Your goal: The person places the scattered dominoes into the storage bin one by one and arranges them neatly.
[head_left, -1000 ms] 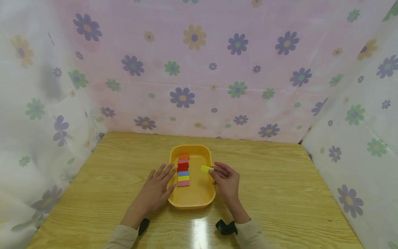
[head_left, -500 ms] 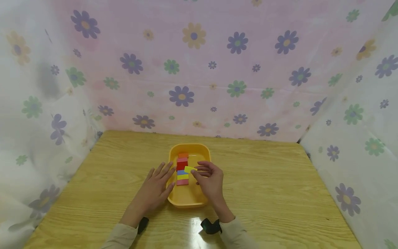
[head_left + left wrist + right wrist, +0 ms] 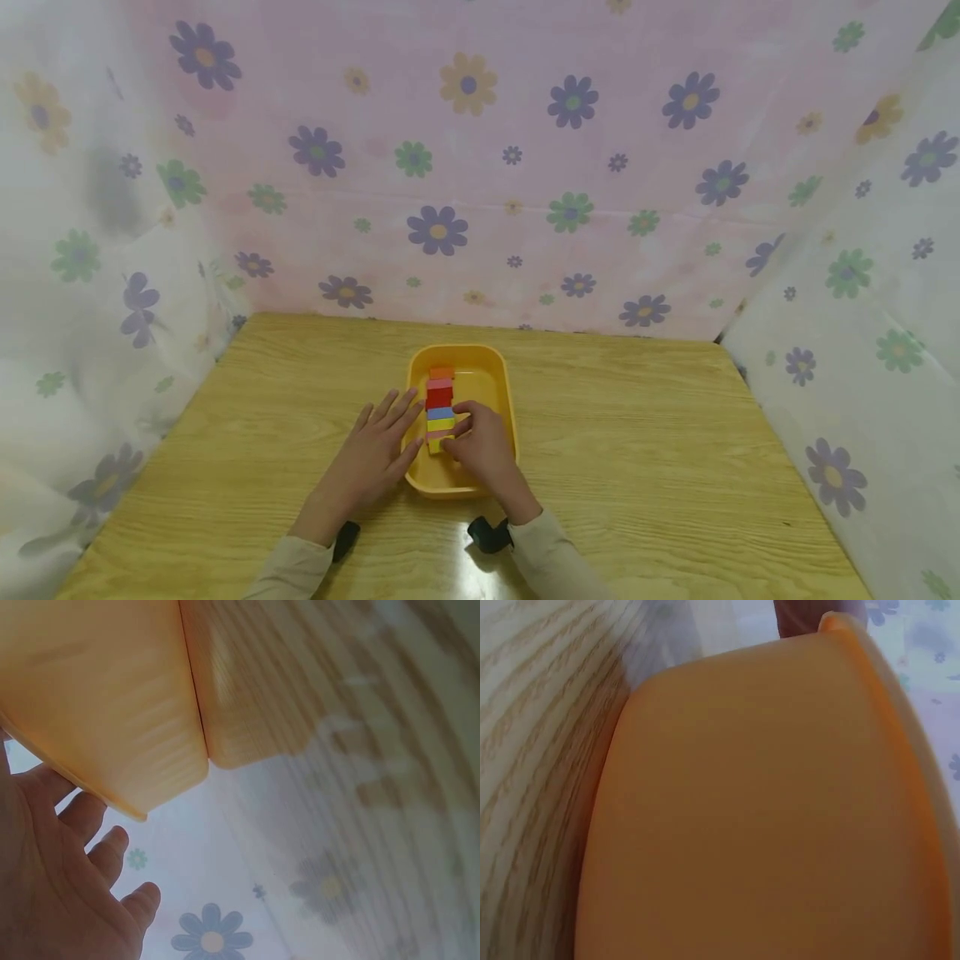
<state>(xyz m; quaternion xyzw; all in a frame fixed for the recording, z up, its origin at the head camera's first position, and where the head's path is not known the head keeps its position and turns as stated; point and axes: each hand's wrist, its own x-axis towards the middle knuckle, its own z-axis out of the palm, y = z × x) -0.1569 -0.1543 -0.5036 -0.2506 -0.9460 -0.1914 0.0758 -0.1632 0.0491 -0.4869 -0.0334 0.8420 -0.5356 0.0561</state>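
A yellow plastic tray (image 3: 483, 382) holds a row of small coloured blocks along its left side. From the far end the row runs orange (image 3: 442, 372), pink, red (image 3: 439, 398), blue (image 3: 440, 412), yellow (image 3: 441, 424) and pink. At the near end of that row my right hand (image 3: 487, 448) pinches another yellow block (image 3: 435, 447), partly covered by the fingers. My left hand (image 3: 371, 462) rests on the tray's left rim with fingers spread and fairly straight. In the left wrist view the left hand's fingers (image 3: 109, 851) lie along the rim. Only the tray's outer wall (image 3: 742, 795) fills the right wrist view.
The tray stands on a wood-grain table (image 3: 637, 450). Flower-patterned cloth (image 3: 517, 192) hangs behind the table and along both sides. Dark devices are strapped at the wrists, such as the right one (image 3: 489, 533).
My right hand has carried the yellow block from the tray's right side leftward and then nearer, to the row's near end. The left hand stays on the rim.
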